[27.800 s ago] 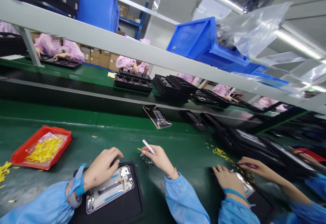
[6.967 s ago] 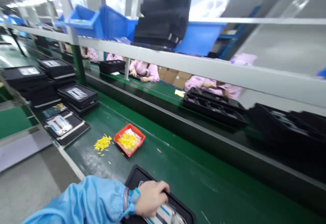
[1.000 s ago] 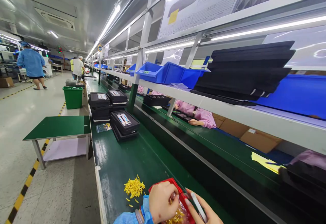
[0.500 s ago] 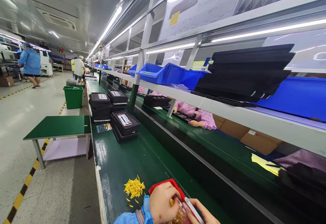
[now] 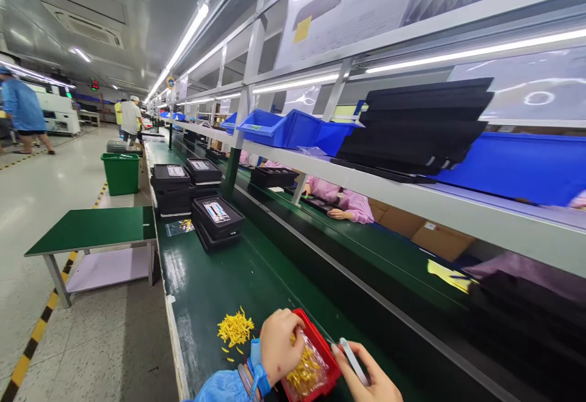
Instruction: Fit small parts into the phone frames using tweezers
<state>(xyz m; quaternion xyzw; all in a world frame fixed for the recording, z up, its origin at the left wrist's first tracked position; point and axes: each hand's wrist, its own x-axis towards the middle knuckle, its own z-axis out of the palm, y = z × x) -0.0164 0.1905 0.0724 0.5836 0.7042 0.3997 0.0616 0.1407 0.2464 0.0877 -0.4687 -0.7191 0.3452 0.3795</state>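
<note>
My left hand [image 5: 280,346], in a blue sleeve and wristband, curls its fingers at the upper left of a clear plastic bag [image 5: 307,370] of small yellow pieces. The bag lies in a red bin [image 5: 330,382]; the fingertips are partly hidden, but they appear to pinch its plastic. Right of the bin, my right hand [image 5: 373,380] is closed around a slim pale-handled tool [image 5: 353,360] with a thin metal tip, whose exact kind I cannot make out. A loose pile of yellow pieces [image 5: 235,327] sits on the green bench left of the bin.
Stacked black trays [image 5: 218,216] stand farther along the green bench [image 5: 201,292], beside a small bag of parts [image 5: 179,226]. Blue bins [image 5: 293,130] and black sheets [image 5: 412,127] occupy the shelf at right. Across the line, a co-worker's pink sleeves [image 5: 357,205] show beneath it.
My hands have moved apart: the right one, with the tool, is off the bag, uncovering more of the bag and red bin. The view has shifted slightly. A person in blue has walked left.
</note>
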